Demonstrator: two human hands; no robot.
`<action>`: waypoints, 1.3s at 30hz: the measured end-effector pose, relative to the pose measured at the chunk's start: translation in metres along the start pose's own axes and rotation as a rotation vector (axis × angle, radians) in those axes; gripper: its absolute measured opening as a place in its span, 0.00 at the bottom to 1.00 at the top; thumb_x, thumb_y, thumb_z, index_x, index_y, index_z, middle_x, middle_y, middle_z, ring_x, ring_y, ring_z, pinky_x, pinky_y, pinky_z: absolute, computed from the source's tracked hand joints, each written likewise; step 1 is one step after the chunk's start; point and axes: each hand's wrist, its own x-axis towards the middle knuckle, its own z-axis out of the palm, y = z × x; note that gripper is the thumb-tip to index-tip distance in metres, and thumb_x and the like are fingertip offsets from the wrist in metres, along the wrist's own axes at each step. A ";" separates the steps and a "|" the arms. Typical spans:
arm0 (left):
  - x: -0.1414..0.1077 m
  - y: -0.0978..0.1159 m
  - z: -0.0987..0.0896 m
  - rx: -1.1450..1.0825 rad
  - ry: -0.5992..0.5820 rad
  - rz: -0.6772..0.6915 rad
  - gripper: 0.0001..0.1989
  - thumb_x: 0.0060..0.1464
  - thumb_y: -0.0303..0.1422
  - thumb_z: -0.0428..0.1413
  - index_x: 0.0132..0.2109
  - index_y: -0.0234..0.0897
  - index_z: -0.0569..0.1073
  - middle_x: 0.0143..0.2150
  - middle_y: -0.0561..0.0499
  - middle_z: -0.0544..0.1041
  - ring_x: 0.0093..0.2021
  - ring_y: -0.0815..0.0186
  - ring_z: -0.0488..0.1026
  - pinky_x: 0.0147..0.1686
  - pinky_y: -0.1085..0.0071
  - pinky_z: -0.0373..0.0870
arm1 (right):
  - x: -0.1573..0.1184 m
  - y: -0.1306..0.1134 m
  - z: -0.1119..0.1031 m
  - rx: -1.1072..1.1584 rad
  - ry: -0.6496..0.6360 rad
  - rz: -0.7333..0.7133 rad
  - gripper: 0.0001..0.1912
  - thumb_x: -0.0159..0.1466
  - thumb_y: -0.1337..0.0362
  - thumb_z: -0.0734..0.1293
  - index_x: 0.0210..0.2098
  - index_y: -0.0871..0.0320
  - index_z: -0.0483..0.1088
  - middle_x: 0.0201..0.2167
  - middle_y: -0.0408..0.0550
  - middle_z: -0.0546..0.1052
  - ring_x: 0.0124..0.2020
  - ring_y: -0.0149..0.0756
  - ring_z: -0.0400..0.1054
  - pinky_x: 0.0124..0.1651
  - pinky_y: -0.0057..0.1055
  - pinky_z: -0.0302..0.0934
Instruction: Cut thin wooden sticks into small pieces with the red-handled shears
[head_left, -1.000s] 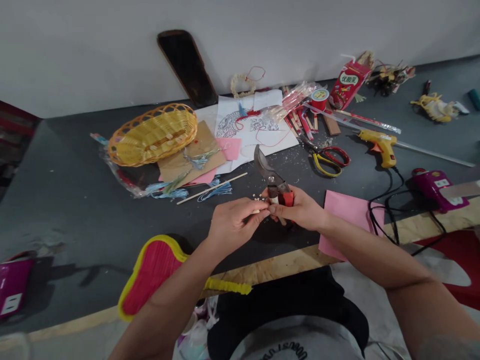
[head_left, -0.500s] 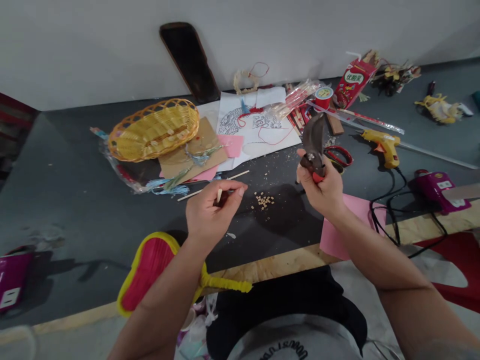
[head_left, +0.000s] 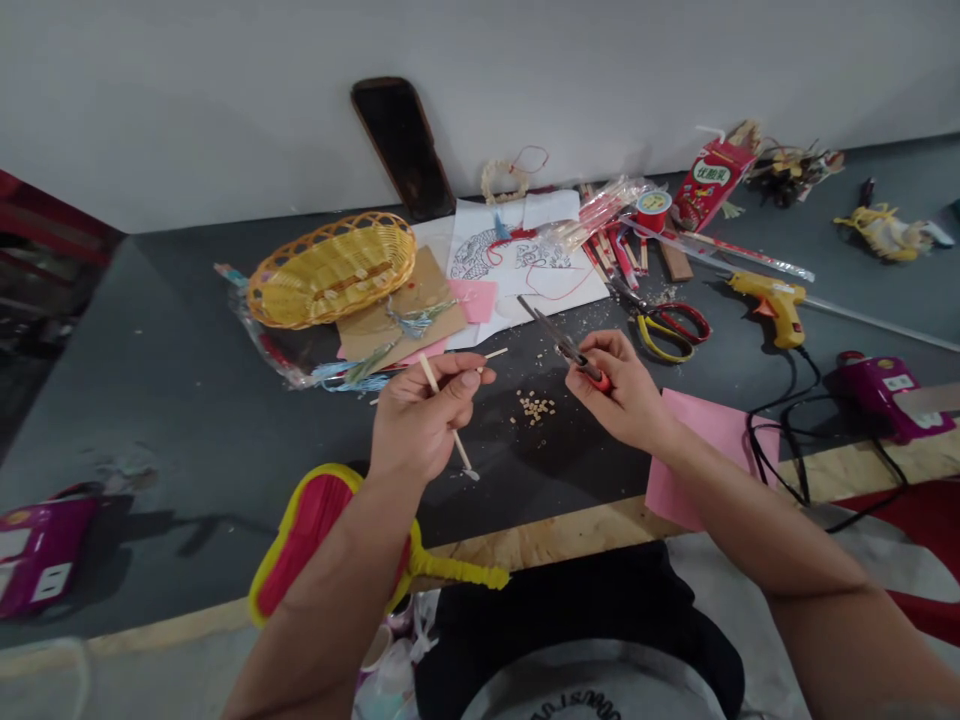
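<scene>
Near the middle of the dark table, my left hand (head_left: 424, 415) is closed around a thin pale wooden stick (head_left: 463, 450) that slants through the fingers. My right hand (head_left: 622, 390) grips a pair of pruning shears (head_left: 562, 343) by the red handle. Their dark blades point up and left, apart from the stick; whether they are parted I cannot tell. On the tabletop between both hands lies a small heap of short cut wooden bits (head_left: 535, 406). Another thin stick lies behind my left hand, mostly covered by it.
A yellow woven basket (head_left: 337, 275) and tassels (head_left: 360, 372) are at the left. Behind stand a phone (head_left: 405, 145) and a printed paper (head_left: 487, 245). Scissors (head_left: 671, 335), a yellow glue gun (head_left: 772, 300), black cables and pink paper (head_left: 705, 440) are rightward. A pink-yellow fan (head_left: 307, 525) lies under my left forearm.
My right hand has turned and lowered the shears, bringing them left toward my left hand. The stick in my left hand now shows more of its length. The whole view has shifted slightly.
</scene>
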 end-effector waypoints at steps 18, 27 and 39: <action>0.004 0.001 0.000 -0.206 -0.036 -0.117 0.14 0.37 0.31 0.72 0.32 0.36 0.78 0.23 0.54 0.76 0.15 0.81 0.48 0.14 0.79 0.42 | -0.007 0.000 0.007 -0.330 -0.055 -0.158 0.09 0.64 0.62 0.67 0.45 0.54 0.69 0.56 0.56 0.71 0.55 0.52 0.64 0.55 0.49 0.59; 0.003 0.004 0.004 -0.266 -0.043 -0.123 0.12 0.36 0.27 0.71 0.31 0.36 0.77 0.18 0.62 0.58 0.16 0.81 0.48 0.15 0.82 0.45 | -0.008 -0.002 0.009 -0.371 -0.083 -0.184 0.09 0.65 0.65 0.65 0.45 0.54 0.70 0.56 0.56 0.71 0.56 0.52 0.62 0.57 0.50 0.57; -0.002 -0.005 -0.003 0.569 -0.134 0.026 0.07 0.47 0.34 0.65 0.33 0.36 0.80 0.24 0.54 0.75 0.19 0.74 0.60 0.19 0.76 0.53 | -0.004 0.009 0.009 -0.146 -0.043 -0.065 0.09 0.68 0.56 0.64 0.42 0.54 0.70 0.52 0.57 0.72 0.55 0.50 0.66 0.59 0.51 0.62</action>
